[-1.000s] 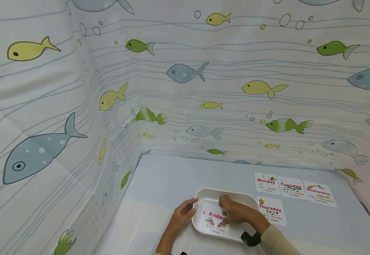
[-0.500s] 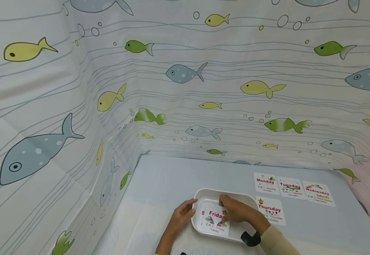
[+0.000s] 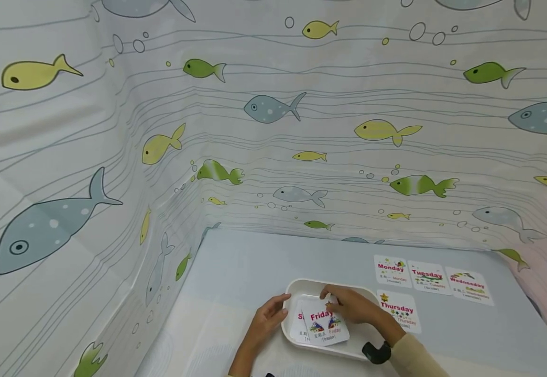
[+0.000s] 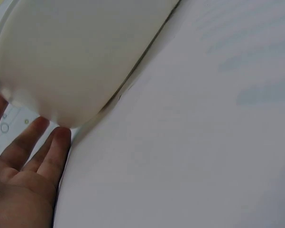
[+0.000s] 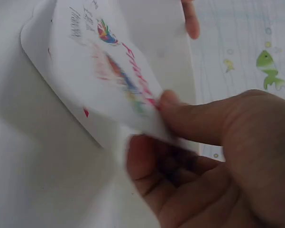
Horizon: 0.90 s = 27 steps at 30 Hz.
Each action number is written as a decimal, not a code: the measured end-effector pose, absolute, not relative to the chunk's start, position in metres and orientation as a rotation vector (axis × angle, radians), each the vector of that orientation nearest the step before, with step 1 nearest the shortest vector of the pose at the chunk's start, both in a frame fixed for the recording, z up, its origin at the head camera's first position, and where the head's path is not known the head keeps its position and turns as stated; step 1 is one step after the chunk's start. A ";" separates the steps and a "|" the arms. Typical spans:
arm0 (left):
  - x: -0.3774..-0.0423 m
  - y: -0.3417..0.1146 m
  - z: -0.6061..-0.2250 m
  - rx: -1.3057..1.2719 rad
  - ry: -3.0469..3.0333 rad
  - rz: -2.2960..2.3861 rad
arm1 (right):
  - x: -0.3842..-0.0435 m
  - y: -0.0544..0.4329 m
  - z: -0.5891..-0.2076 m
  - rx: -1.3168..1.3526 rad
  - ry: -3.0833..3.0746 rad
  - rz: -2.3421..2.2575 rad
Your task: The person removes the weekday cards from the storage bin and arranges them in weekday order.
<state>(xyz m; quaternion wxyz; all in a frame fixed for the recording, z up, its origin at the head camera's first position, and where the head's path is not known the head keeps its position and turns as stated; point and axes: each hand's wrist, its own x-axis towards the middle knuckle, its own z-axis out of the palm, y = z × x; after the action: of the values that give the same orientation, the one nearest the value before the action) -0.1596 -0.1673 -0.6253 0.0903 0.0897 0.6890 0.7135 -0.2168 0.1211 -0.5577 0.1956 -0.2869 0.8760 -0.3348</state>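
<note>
A white tray [image 3: 360, 337] sits on the table in the head view. My right hand [image 3: 352, 305] reaches into it and pinches the upper right edge of the Friday card [image 3: 321, 334]. In the right wrist view the card [image 5: 118, 85] bends up between thumb and fingers. Beneath it lies another white card [image 3: 297, 329], mostly covered, with a red S showing. My left hand [image 3: 265, 320] is at the tray's left end; in the left wrist view its extended fingertips touch the tray's outer wall [image 4: 76, 61].
Right of the tray, the Monday card [image 3: 391, 278], Tuesday card [image 3: 428, 285] and Wednesday card [image 3: 469, 294] form a row. The Thursday card [image 3: 401, 320] lies under Monday, partly behind my right forearm. A fish-patterned curtain [image 3: 264, 141] surrounds the pale table [image 3: 254, 262].
My right hand now has the Friday card tilted and shifted slightly right, showing more of the card underneath. My left hand stays at the tray's end.
</note>
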 end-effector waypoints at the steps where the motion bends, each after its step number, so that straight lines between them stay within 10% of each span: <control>1: -0.160 -0.167 -0.625 0.266 2.047 2.121 | -0.217 0.123 -0.558 -0.807 2.454 -0.976; 27: -0.161 -0.165 -0.627 0.239 2.034 2.131 | -0.192 0.169 -0.539 -0.315 2.183 -1.669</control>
<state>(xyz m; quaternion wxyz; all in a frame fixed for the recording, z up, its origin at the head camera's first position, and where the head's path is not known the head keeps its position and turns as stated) -0.1612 -0.1654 -0.6269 0.0928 0.0805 0.6853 0.7179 -0.1917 0.1691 -0.5389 0.1870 -0.1121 0.7753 -0.5927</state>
